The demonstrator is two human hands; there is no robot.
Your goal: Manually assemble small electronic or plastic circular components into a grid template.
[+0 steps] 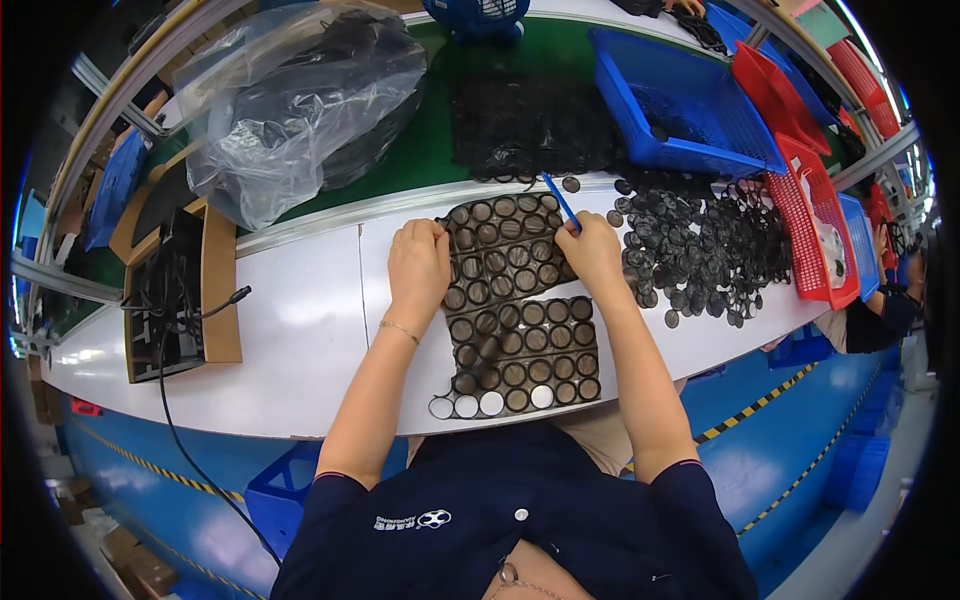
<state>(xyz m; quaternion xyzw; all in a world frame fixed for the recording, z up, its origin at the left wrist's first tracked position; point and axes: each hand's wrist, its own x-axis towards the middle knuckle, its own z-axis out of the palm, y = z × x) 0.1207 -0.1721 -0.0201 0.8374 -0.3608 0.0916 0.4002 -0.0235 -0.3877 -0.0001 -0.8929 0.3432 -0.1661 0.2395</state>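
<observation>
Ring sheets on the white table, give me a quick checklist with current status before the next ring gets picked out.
1. Left hand steadies the sheets at their left edge: ok.
2. Right hand holds the blue tool at the far right corner: ok.
3. Tool tip seated on a ring: cannot tell, the fingers hide it.
4. Sheets lie flat: not ok, the two overlap and sit skewed.
5. Loose ring pile stays apart from the sheets: ok.
6. Near row has emptied holes: ok, four show white.
</observation>
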